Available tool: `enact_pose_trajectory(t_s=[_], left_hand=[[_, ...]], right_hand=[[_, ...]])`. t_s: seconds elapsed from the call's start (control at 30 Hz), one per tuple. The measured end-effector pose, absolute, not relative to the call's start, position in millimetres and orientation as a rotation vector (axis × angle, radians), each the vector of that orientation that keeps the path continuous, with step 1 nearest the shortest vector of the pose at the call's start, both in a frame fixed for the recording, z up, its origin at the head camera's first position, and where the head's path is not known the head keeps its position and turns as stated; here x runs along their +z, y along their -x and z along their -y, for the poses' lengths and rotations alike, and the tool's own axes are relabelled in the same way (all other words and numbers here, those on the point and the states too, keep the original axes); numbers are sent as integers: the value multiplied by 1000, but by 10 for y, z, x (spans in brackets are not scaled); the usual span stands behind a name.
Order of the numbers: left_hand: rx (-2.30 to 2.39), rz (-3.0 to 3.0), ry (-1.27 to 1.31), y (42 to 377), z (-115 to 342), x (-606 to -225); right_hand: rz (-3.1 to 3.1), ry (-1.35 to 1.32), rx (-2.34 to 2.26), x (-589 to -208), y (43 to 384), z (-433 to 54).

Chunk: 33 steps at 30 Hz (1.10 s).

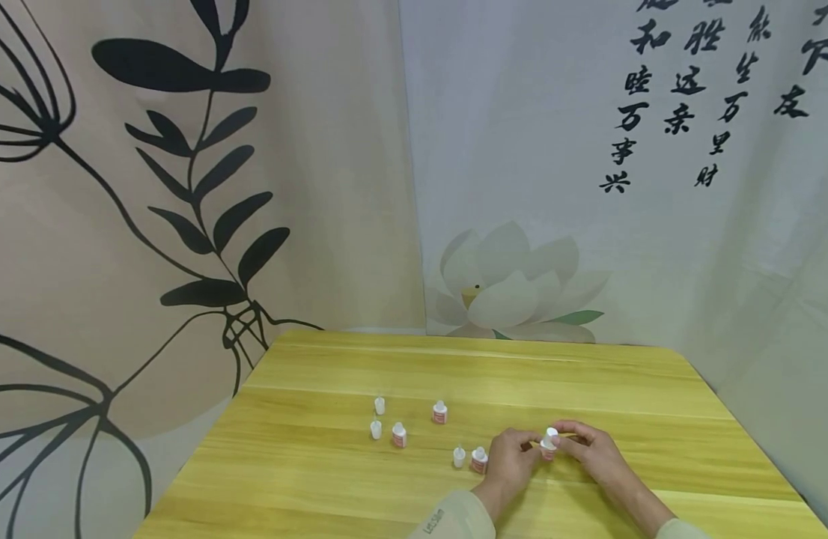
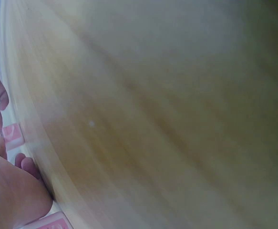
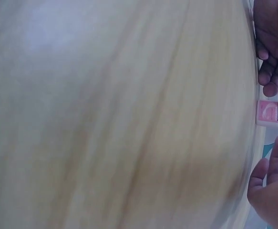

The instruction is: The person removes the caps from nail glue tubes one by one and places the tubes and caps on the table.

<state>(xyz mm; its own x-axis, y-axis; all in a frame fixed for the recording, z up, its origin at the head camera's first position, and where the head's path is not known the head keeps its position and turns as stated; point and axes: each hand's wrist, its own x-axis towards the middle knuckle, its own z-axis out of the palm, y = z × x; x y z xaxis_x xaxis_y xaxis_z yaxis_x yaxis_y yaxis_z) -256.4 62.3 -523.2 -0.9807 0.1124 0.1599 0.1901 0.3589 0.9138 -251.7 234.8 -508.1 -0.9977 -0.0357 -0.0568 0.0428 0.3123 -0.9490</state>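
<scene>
A small white bottle (image 1: 547, 451) with a pink label stands upright between my two hands, its white cap (image 1: 552, 432) on top. My left hand (image 1: 513, 458) holds the bottle's body from the left with its fingertips. From the right, my right hand (image 1: 592, 448) pinches around the cap with thumb and forefinger. The right wrist view shows the pink label (image 3: 272, 112) facing the camera, a left fingertip against it; the bottle's top is cut off there. Close to the left hand's outer side stands another pink-labelled bottle (image 1: 478, 460).
Beside that second bottle is a loose white cap (image 1: 459, 457) with a thin upright tip. Farther left stand two more bottles, one nearer (image 1: 399, 436) and one farther back (image 1: 439, 412). Two loose caps, a front cap (image 1: 376, 430) and a rear cap (image 1: 379, 406), share the wooden table (image 1: 306, 464).
</scene>
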Motion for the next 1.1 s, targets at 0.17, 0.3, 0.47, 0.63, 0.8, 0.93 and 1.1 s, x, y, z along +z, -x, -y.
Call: enact_pose_trajectory(t_s=[0.17,0.3,0.47,0.63,0.8,0.93,1.1], left_hand=[[-1719,2545,266,2564,-628,-5225],[-1735,2552,260,2571,-631,-5238],[-1736,2545,272,2569,-626,-5250],[-1715,2535,291,2570,-620,-5259],[-1717,2540,281,2569,-622,-5243],[-1716,2536,276,2569,-628,-5241],[-1730,2529,277,2568,-632,-5236]], right_hand=[[-2490,7,-1814,-5094,2526,-2348],[-2490,19,-1818,-5105,2533,-2348],[-2490,30,-1828,-5125,2540,-2348],[-2495,12,-1819,-5126,2544,-2346],[-2504,-9,-1803,-5115,2543,-2345],[-2505,-14,-1805,-5106,2540,-2342],[-2505,-8,-1799,-5109,2531,-2343]])
